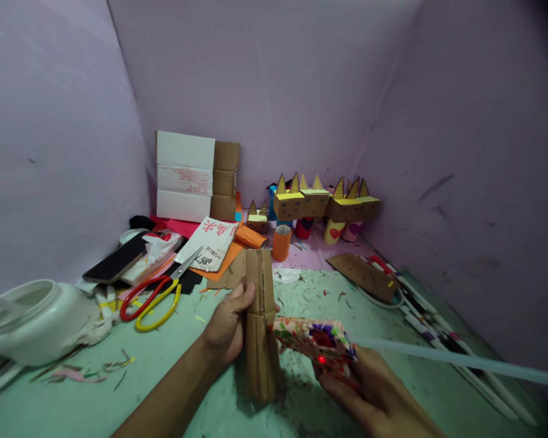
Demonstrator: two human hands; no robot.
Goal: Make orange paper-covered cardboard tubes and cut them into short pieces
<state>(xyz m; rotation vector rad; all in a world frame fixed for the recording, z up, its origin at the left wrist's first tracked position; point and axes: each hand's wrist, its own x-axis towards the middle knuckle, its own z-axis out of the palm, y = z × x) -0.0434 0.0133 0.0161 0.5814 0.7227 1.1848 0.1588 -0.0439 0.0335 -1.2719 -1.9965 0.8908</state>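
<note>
My left hand (231, 319) grips a long, folded strip of brown cardboard (259, 340) from its left side, thumb on top. The strip stands lengthwise away from me, with creases along it. In my right hand (365, 389) is a flower-patterned hot glue gun (313, 340) with a small red light on. Its front end points left and meets the strip's right side; whether it touches is unclear. A long translucent glue stick (461, 359) sticks out of the gun's back to the right.
Scissors (158, 298) with red and yellow handles lie left, near a white teapot-like pot (41, 322). An orange paper tube (281, 244) stands beyond the strip. Cardboard heads with ears (288, 205) stand at the back. Marker pens (420, 316) and a brown cardboard piece (363, 277) lie right.
</note>
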